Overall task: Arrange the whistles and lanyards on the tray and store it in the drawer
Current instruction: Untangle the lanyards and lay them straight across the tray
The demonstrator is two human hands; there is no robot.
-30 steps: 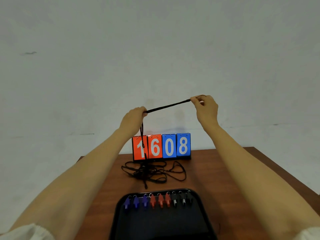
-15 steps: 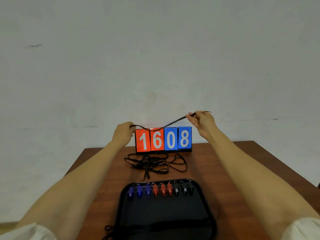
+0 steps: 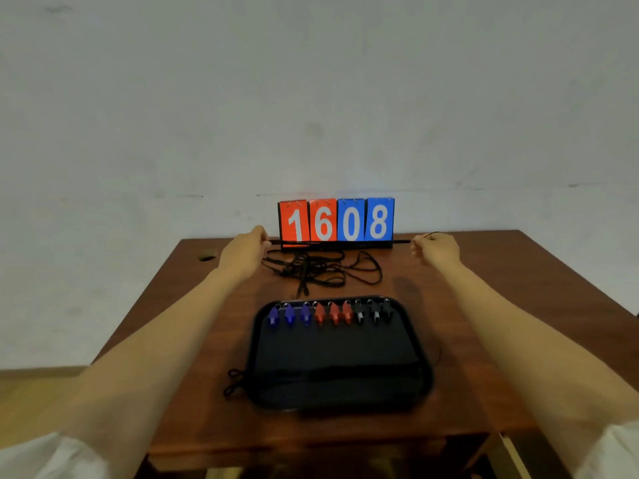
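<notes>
Red and blue flip cards on the scoreboard (image 3: 336,221) read 1 6 0 8, parked at the desk's (image 3: 484,305) far edge by the wall. Right along its base a black lanyard (image 3: 340,241) is pulled taut, with the left hand (image 3: 245,248) and right hand (image 3: 436,248) each pinching an end. A loose lanyard pile (image 3: 321,271) sits between scoreboard and black tray (image 3: 339,350), whose far rim has nine whistles (image 3: 332,312) lined up (three blue, three red, three black), with plenty of bare desk either side.

Plain indoor room with a sports-kit air: bare whitish wall (image 3: 311,81), brown wooden table (image 3: 501,278), flip scoreboard (image 3: 336,221).
</notes>
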